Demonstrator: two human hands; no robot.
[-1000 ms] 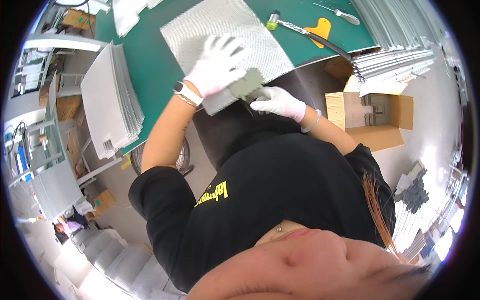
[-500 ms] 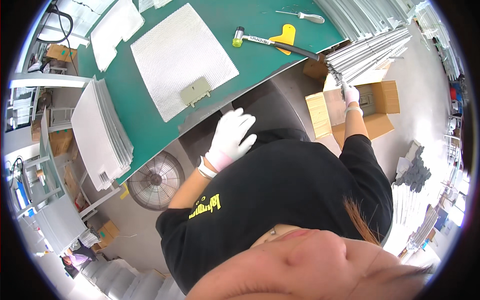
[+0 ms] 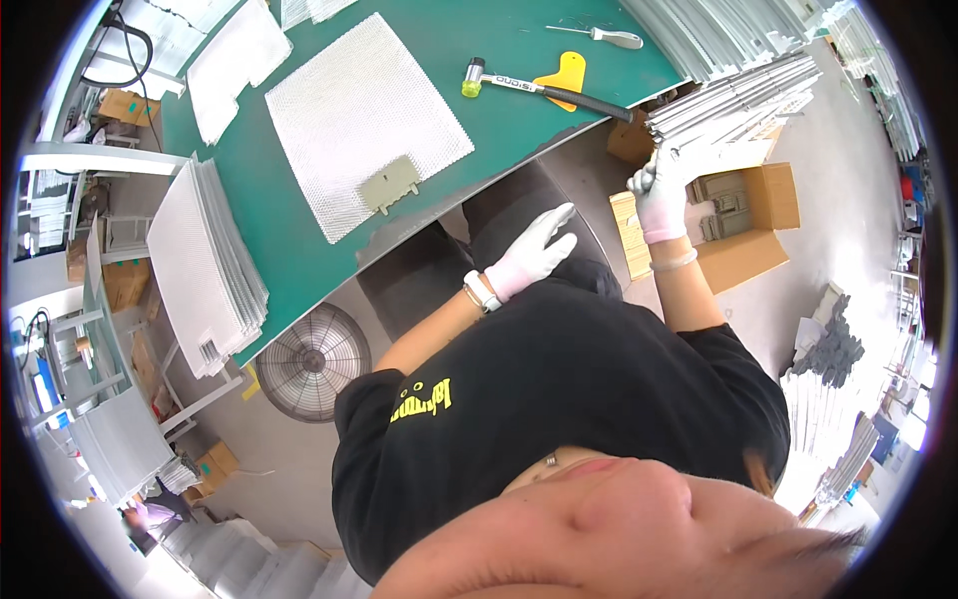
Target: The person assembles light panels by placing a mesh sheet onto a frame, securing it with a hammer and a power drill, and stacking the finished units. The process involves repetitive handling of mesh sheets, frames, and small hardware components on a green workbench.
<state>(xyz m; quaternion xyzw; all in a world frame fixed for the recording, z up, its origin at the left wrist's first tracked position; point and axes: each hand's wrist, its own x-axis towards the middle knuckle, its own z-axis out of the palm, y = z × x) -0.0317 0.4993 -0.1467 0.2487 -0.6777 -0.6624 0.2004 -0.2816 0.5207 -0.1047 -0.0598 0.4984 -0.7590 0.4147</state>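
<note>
White gloves cover both my hands. My left hand (image 3: 539,250) hovers between my body and the table's front edge, fingers stretched out and nothing in them. My right hand (image 3: 661,205) is closed above the left part of an open cardboard box (image 3: 763,258). Its curled fingers are beside the ends of a bundle of metal strips (image 3: 733,100); what they hold, if anything, is too small to make out. On the green table (image 3: 439,60) lies a white mesh panel (image 3: 364,115), with a notched grey-green plate (image 3: 390,184) on its near edge.
A mallet (image 3: 539,88), a yellow scraper (image 3: 571,72) and a screwdriver (image 3: 609,37) lie on the table's right half. Stacked panels (image 3: 205,270) cover its left edge. A floor fan (image 3: 313,361) stands below. Long strips (image 3: 718,35) are piled at the far right.
My right hand has drawn back from the strip ends and moved left, its fingers now curled. My left hand has moved right, fingers straighter.
</note>
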